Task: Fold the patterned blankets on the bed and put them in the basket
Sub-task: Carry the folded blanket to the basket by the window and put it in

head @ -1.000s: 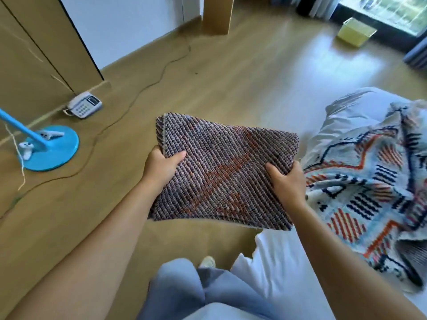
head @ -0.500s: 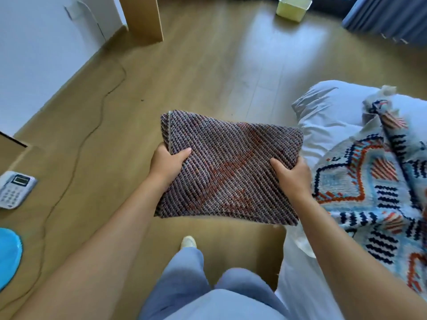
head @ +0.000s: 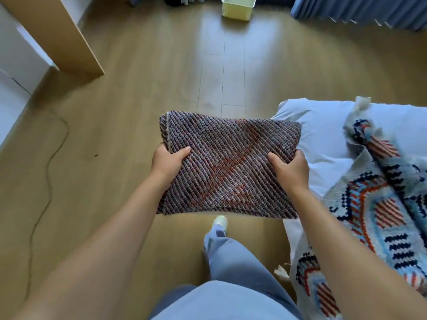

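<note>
We gripped one folded, dark diagonal-knit blanket (head: 228, 167) with our left hand (head: 167, 161) and right hand (head: 291, 170); a second, bright-patterned blanket (head: 379, 204) lay unfolded at three o'clock, one basket (head: 238, 6) at twelve.

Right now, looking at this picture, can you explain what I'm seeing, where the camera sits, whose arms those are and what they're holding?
There is no machine here: the camera is worn on a person's head, looking down at their own bare arms. The left hand and right hand grip a folded dark woven blanket above the wooden floor. On the right is the bed, with an unfolded patterned blanket lying on it. A pale yellow basket stands far across the floor.
</note>
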